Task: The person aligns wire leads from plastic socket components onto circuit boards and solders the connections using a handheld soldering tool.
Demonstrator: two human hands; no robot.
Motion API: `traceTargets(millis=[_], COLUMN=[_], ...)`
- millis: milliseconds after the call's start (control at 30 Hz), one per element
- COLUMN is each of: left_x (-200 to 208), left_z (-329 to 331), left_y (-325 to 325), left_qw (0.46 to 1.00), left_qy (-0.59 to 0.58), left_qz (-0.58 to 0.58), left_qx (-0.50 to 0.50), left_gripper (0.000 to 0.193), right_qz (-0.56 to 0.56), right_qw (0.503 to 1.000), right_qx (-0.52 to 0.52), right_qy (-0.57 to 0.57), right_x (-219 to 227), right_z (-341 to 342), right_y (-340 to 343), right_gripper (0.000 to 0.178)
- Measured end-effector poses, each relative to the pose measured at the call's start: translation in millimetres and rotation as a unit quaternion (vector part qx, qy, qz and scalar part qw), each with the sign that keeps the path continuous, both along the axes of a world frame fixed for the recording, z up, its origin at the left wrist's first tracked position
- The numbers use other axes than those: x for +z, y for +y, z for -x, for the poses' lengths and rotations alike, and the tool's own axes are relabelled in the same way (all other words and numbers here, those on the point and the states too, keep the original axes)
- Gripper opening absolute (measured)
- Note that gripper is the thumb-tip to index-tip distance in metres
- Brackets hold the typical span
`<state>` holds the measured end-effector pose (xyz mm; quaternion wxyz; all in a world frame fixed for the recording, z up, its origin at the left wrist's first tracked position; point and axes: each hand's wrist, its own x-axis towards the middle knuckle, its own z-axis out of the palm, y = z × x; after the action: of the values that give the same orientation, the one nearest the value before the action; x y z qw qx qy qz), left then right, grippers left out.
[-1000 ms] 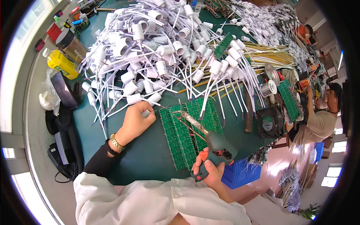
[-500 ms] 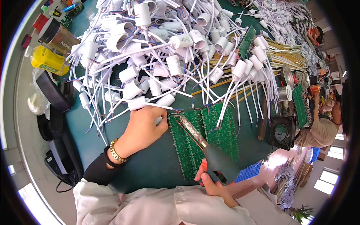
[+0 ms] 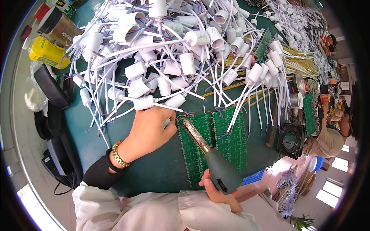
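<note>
My right hand [image 3: 216, 190] is wrapped round the handle of a soldering gun [image 3: 223, 169] with a dark body and a long, scorched metal barrel. The gun's tip rests at or just over the top left corner of a green circuit board panel [image 3: 194, 154], close to my left fingers. My left hand [image 3: 152, 129] is closed in a pinch beside that corner; a bit of something pale shows between its fingers, too little to name. Just above its knuckles lies a white lamp holder [image 3: 144, 102] with its cable running toward the board. A second green panel [image 3: 231, 142] lies alongside on the right.
A large heap of white lamp holders [image 3: 187, 63] with cables covers the far side of the green table [image 3: 154, 179]. At right stand a black fan [image 3: 290, 140] and a solder spool [image 3: 296, 101]. A yellow bottle [image 3: 48, 52] is at left. A person [image 3: 327, 134] sits far right.
The whole view has shifted slightly, with the heap and boards farther right in it. The soldering gun's tip is a little nearer the panel's left edge. My left hand stays closed there.
</note>
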<state>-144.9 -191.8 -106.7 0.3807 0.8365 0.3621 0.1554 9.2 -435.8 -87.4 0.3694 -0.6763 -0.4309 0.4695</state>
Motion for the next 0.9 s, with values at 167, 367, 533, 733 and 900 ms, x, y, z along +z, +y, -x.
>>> traceTargets(millis=[167,367,533,733,900], left_x=[-3.4,0.2,-3.7,-3.1,-1.8], left_z=[-5.3,-0.8,-1.5,-0.8,0.2], left_y=[-2.5,-2.3,-3.1,-2.6,-1.7], left_qw=[1.000,1.000,1.000,1.000,1.000], left_qy=[0.010,0.003,0.013,0.019,0.016], left_qz=[0.024,0.007,-0.020,-0.003,-0.015], left_qx=[0.007,0.007,0.005,0.005,-0.001], left_gripper=[0.005,0.009,0.009,0.009,0.010], right_qz=[0.031,0.017,0.066,0.011,0.027], right_qw=[1.000,1.000,0.991,0.991,0.992], right_qx=[-0.001,-0.008,-0.085,-0.090,-0.056], right_qy=[-0.003,0.008,0.074,0.100,0.111], right_x=[-1.8,5.8,21.5,21.9,20.6], right_z=[-0.6,0.1,-1.4,4.6,2.2], right_y=[-4.2,-0.4,11.2,16.8,14.5], right_gripper=[0.012,0.014,0.012,0.018,0.012])
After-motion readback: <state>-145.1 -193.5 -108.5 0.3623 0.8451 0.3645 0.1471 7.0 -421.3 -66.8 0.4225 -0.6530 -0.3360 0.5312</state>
